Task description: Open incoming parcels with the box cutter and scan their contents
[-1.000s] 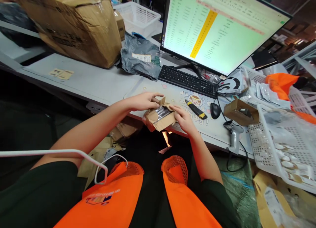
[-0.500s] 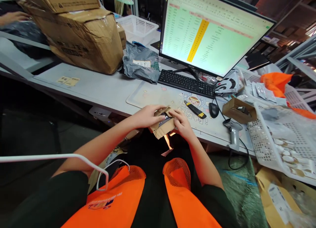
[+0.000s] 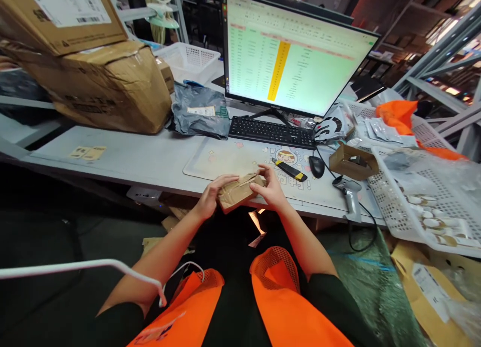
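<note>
Left grip (image 3: 212, 196) and right grip (image 3: 272, 190) hold opposite ends of my small cardboard box (image 3: 238, 193) at the front edge of the tabletop (image 3: 146, 159). It looks light, hardly slippery; I'd take those ends gently, since the creased top would probably crumple.

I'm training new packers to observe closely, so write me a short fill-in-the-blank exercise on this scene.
Of the left hand and right hand, both holding the cardboard box, the one nearer the mouse is the ____.
In the picture, the utility knife lies to the mouse's ____.
The keyboard is coloured ____.

Missing words: right; left; black.
</note>
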`<state>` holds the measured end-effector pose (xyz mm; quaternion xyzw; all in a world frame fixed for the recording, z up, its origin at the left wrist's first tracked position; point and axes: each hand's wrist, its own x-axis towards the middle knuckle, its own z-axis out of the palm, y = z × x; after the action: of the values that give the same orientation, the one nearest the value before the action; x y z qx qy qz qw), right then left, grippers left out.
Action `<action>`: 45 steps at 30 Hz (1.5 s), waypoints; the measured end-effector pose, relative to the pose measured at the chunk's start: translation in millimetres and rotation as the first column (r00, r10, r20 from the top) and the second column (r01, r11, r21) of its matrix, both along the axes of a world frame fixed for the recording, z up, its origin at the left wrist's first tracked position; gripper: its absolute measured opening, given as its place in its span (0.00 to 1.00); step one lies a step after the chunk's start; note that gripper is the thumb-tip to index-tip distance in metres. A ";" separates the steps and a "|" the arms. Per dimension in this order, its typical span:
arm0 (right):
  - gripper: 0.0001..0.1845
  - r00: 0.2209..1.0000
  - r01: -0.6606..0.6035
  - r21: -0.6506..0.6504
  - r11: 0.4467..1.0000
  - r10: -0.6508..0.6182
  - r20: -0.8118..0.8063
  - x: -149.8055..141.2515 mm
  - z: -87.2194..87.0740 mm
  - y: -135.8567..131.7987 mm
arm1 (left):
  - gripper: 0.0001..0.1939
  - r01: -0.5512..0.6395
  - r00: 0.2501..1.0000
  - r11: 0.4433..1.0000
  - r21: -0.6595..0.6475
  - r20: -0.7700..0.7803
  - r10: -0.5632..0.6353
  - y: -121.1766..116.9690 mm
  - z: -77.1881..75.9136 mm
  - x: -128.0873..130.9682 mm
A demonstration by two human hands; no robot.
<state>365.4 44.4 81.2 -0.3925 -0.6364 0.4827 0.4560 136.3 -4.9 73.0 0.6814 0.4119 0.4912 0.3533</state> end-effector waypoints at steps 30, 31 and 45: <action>0.30 0.399 -0.453 0.563 0.692 -0.408 0.822 -1.7 54.7 -13.9 | 0.45 0.168 0.393 0.979 0.114 -0.919 0.039 36.0 39.8 26.2; 0.35 0.372 -0.482 0.552 0.681 -0.412 0.832 -1.3 57.3 -15.4 | 0.45 0.169 0.378 0.977 0.130 -0.924 0.058 34.1 37.9 25.8; 0.44 0.510 -0.397 0.284 0.873 -0.048 0.859 14.4 39.7 -24.3 | 0.41 0.088 0.366 0.993 -0.077 -0.925 -0.104 27.3 64.9 40.5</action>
<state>379.8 20.1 120.9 -0.3916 -0.9056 0.1159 0.1141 176.9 22.4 137.9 0.8594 0.5024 0.0005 0.0948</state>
